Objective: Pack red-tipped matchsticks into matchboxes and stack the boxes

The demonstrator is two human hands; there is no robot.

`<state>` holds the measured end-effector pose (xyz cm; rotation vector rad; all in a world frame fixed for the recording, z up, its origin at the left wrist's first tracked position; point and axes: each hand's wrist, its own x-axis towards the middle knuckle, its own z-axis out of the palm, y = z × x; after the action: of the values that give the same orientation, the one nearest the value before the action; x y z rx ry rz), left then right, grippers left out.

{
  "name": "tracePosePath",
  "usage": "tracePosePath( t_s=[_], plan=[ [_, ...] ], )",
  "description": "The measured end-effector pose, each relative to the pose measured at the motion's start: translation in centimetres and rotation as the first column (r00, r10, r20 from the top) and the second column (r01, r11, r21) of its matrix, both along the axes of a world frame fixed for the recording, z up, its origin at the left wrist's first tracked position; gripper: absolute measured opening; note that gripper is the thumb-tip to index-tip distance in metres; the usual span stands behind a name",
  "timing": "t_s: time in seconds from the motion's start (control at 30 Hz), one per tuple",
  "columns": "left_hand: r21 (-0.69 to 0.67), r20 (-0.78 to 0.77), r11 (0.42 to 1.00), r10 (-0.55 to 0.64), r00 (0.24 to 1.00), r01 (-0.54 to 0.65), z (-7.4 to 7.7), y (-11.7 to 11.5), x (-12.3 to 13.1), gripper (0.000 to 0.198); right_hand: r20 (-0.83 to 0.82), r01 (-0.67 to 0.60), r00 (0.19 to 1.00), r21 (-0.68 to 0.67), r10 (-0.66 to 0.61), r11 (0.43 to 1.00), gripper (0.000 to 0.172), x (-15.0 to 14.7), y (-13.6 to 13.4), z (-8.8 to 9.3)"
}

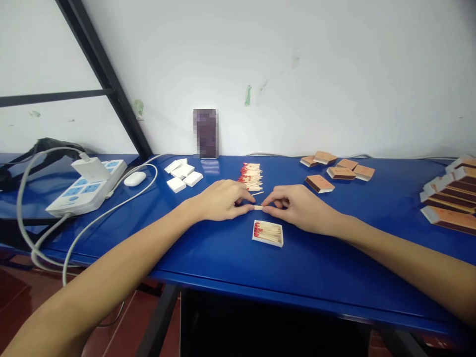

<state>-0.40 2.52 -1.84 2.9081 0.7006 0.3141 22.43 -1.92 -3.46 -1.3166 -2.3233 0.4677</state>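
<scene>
Between my two hands, just above the blue tabletop, a few pale matchsticks (258,208) are pinched end to end. My left hand (225,199) grips their left end with thumb and fingers, which hide the match heads. My right hand (299,206) pinches the right end between thumb and forefinger. Right below them lies a white matchbox tray (268,243) with red-headed matches inside, heads to the left. Behind my hands is a pile of loose matches (253,174), red heads also to the left, with a single match (257,193) apart in front of it.
Several white tray pieces (183,171) lie at the back left, several orange matchbox sleeves (320,183) at the back right. Matchboxes are stacked (449,193) at the far right. A power strip (87,186) with cables and a white mouse-like object (135,179) occupy the left.
</scene>
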Motion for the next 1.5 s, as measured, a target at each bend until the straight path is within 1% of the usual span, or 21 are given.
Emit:
tracePosePath(
  t_s=[0.13,0.2,0.23,0.33,0.47,0.57,0.67,0.77,0.87,0.97,1.03,1.1,1.2,1.33,1.4,1.5],
  plan=[
    [-0.019,0.003,0.999,-0.035,0.999,0.035,0.1,-0.4,0.3,0.023,-0.010,0.027,1.000,-0.152,-0.028,0.988,0.024,-0.1,-0.1,0.5],
    [-0.050,0.025,0.998,-0.025,0.999,0.026,0.0,-0.7,0.5,0.021,0.003,0.023,1.000,-0.215,-0.022,0.976,0.023,0.0,-0.1,0.7],
    [-0.065,0.035,0.998,-0.013,0.999,0.015,0.0,-0.8,0.7,0.019,0.011,0.020,1.000,-0.224,-0.018,0.974,0.023,0.1,-0.2,0.7],
    [-0.113,0.056,0.993,0.020,0.998,-0.013,-0.3,-1.1,1.0,0.013,0.039,0.010,0.999,-0.179,-0.003,0.984,0.023,0.1,-0.6,0.8],
    [-0.177,0.044,0.984,0.043,0.998,-0.035,-0.6,-1.2,1.3,0.007,0.097,-0.027,0.995,-0.103,0.037,0.994,0.021,0.1,-0.8,0.7],
    [-0.195,0.042,0.978,0.078,0.996,-0.069,-0.8,-1.1,1.4,0.013,0.149,-0.039,0.988,-0.068,0.048,0.997,0.019,0.3,-0.7,0.5],
    [-0.208,0.043,0.976,0.074,0.996,-0.063,-0.9,-0.9,1.4,0.020,0.168,-0.031,0.985,-0.054,0.039,0.998,0.017,0.4,-0.6,0.5],
    [-0.219,0.054,0.975,0.040,0.998,-0.027,-0.4,-1.0,1.3,0.019,0.153,-0.012,0.988,-0.062,0.021,0.998,0.017,0.3,-1.0,1.2],
    [-0.248,0.061,0.969,0.003,0.998,0.012,0.8,-1.5,1.1,0.020,0.127,0.001,0.992,-0.092,0.011,0.996,0.017,0.3,-1.8,2.6],
    [-0.301,0.072,0.952,-0.030,0.997,0.050,1.9,-2.3,0.9,0.022,0.112,-0.011,0.993,-0.145,0.028,0.989,0.017,0.4,-2.6,3.7],
    [-0.333,0.072,0.939,-0.068,0.995,0.088,2.2,-2.7,1.0,0.022,0.103,-0.038,0.993,-0.196,0.060,0.980,0.018,0.4,-2.9,4.1],
    [-0.349,0.061,0.930,-0.098,0.993,0.113,2.1,-2.9,1.1,0.020,0.095,-0.058,0.992,-0.251,0.085,0.966,0.021,0.4,-3.2,4.1],
    [-0.341,0.063,0.934,-0.092,0.994,0.108,1.7,-2.9,1.2,0.016,0.092,-0.060,0.992,-0.276,0.088,0.959,0.024,0.3,-3.2,3.8],
    [-0.313,0.131,0.947,-0.031,0.991,0.071,1.1,-2.2,1.1,0.017,0.096,-0.053,0.992,-0.237,0.078,0.970,0.019,0.2,-3.1,3.8],
    [-0.252,0.157,0.967,-0.008,0.988,0.048,0.7,-1.6,0.9,0.017,0.088,-0.045,0.994,-0.228,0.067,0.972,0.018,0.2,-3.1,3.8],
    [-0.147,0.115,0.989,-0.014,0.993,0.031,0.1,-0.8,0.8,0.016,0.058,-0.062,0.995,-0.244,0.079,0.968,0.018,0.1,-3.0,3.6]
  ],
)
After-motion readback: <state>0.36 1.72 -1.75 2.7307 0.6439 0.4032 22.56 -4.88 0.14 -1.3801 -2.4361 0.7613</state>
